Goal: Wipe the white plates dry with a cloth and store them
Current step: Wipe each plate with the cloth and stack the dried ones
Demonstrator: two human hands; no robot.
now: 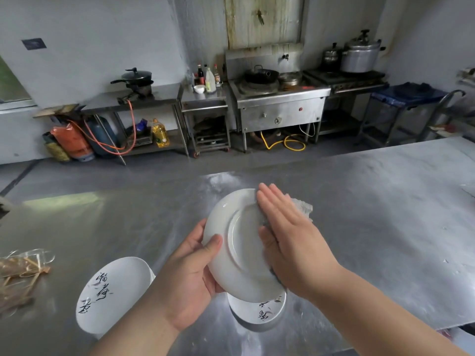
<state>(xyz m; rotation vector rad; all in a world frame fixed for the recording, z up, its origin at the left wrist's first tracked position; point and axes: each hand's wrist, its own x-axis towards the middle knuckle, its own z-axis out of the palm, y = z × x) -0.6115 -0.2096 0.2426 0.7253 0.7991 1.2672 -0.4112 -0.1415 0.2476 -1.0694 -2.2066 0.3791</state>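
The left hand [190, 273] grips a round white ceramic plate [231, 227] by its rim, tilted underside-up above the steel table [385, 214]. This likely lets the flat, straight-fingered right hand [288, 232] press the pale crumpled cloth [302, 205] against it. 3 plates show: 1 held, plus the left lettered plate [113, 291] and the near lettered plate [259, 314] on the table.

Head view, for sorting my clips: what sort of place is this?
Probably a restaurant-style kitchen: a steel wok stove, a big pressure cooker on a burner, and a wide steel table.
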